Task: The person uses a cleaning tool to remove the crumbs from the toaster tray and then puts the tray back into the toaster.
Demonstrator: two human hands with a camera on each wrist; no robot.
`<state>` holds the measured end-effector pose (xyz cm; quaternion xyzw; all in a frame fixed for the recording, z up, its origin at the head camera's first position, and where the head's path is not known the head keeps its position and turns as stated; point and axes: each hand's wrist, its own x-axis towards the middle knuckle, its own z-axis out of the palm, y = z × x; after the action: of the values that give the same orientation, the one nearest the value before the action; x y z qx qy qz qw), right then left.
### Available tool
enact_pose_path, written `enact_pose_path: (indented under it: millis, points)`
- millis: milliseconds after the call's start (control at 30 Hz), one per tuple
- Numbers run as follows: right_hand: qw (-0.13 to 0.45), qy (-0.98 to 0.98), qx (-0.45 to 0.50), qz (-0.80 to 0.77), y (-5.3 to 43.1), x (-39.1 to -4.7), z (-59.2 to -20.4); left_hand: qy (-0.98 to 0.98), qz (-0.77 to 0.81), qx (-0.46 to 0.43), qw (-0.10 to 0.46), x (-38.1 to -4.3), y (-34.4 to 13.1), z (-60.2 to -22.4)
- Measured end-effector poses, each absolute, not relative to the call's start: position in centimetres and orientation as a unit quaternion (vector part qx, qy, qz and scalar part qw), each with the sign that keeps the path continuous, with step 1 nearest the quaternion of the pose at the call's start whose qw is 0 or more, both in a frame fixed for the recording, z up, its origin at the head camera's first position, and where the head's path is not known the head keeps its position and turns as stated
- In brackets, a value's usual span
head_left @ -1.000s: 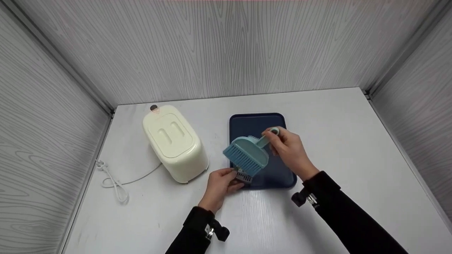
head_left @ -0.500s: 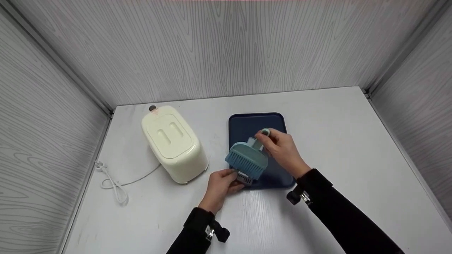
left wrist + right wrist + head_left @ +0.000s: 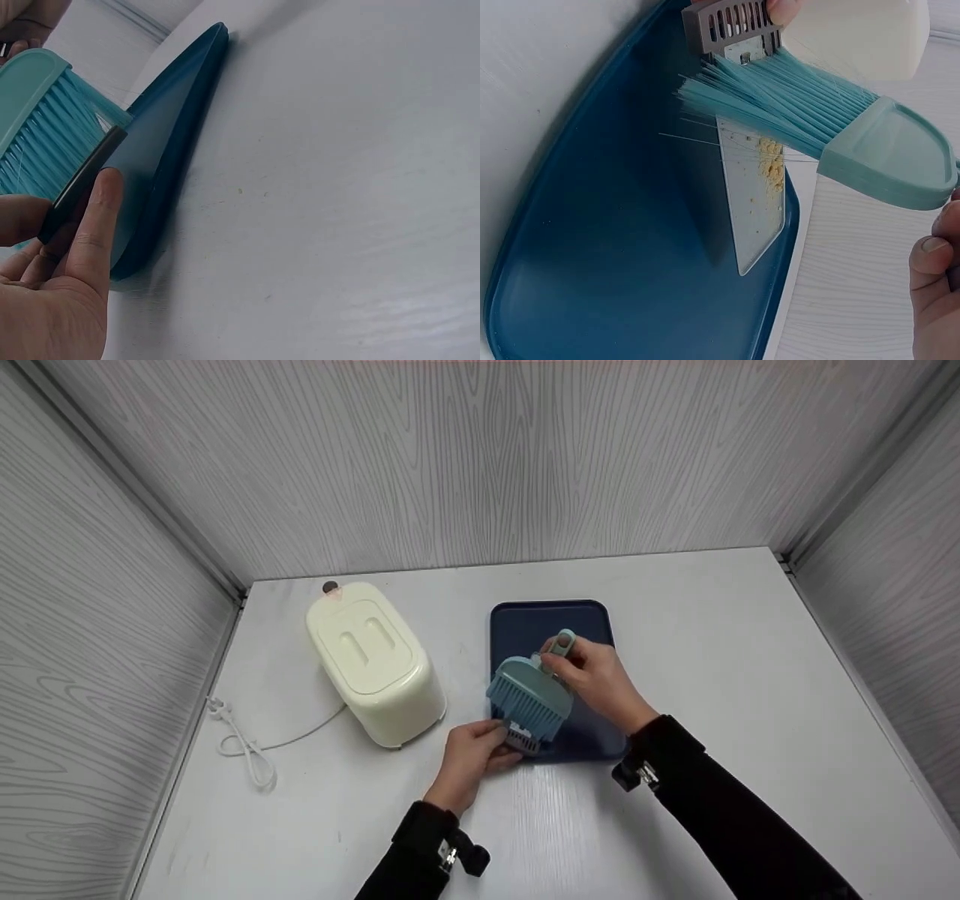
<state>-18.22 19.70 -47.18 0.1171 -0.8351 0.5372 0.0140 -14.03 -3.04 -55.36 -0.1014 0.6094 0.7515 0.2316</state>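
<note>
Head view: grips the teal brush (image 3: 532, 684) by its handle (image 3: 557, 650) in the fingers of the right hand (image 3: 600, 681); pinches the plate (image 3: 750, 217) at its grey slotted end (image 3: 523, 741) in the fingers of the left hand (image 3: 469, 756). Holds both above the blue tray (image 3: 525, 622). In right wrist view, shows yellow crumbs (image 3: 772, 166) on the plate.

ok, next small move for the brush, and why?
Probably draw the brush along the pale plate, away from the slotted grey handle: yellowish crumbs lie just past the bristles, the left hand pinches that handle, and the blue tray lies beneath.
</note>
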Motion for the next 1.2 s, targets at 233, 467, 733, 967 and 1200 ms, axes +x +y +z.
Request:
enact_pose_path:
  millis: [233, 467, 733, 967, 1200]
  points:
    - [0.006, -0.833, 0.118, 0.540, 19.8, -18.6, -47.0, 0.609, 0.752, -0.098, 0.230, -14.0, -3.1, -55.4]
    - [0.007, -0.841, 0.127, 0.526, 20.1, -19.0, -47.2, 0.605, 0.755, -0.104, 0.230, -14.0, -3.2, -55.5]
    - [0.024, -0.848, 0.131, 0.513, 20.3, -19.3, -47.0, 0.600, 0.760, -0.110, 0.225, -14.0, -3.1, -55.5]
    - [0.043, -0.836, 0.119, 0.534, 20.2, -19.2, -46.2, 0.599, 0.761, -0.112, 0.222, -14.1, -3.2, -55.5]
    - [0.049, -0.820, 0.102, 0.562, 20.1, -18.8, -45.1, 0.601, 0.762, -0.111, 0.215, -14.1, -3.3, -55.5]
